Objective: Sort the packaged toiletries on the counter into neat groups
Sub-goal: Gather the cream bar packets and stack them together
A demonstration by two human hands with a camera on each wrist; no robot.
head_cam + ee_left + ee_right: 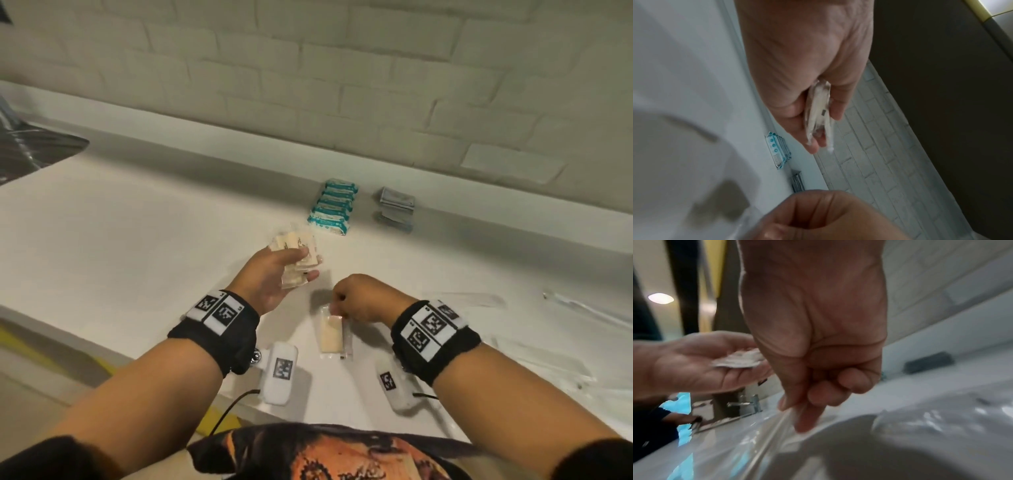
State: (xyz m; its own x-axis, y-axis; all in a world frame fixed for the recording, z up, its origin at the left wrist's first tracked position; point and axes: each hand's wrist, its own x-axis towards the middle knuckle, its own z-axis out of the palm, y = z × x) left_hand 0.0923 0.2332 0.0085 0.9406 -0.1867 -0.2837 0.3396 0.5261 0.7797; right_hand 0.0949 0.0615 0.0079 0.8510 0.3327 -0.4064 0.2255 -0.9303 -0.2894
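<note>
Beige packets (297, 255) fanned in left palm (270, 281); right fingertips (337, 308) pinching sachet (331, 333)

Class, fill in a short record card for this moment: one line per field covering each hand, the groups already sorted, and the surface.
left hand: holds a fan of beige packets above the counter
right hand: pinches the clear wrapper end of one beige packet lying on the counter
sorted groups: row of teal packets; stack of grey packets to its right
surface: white counter
</note>
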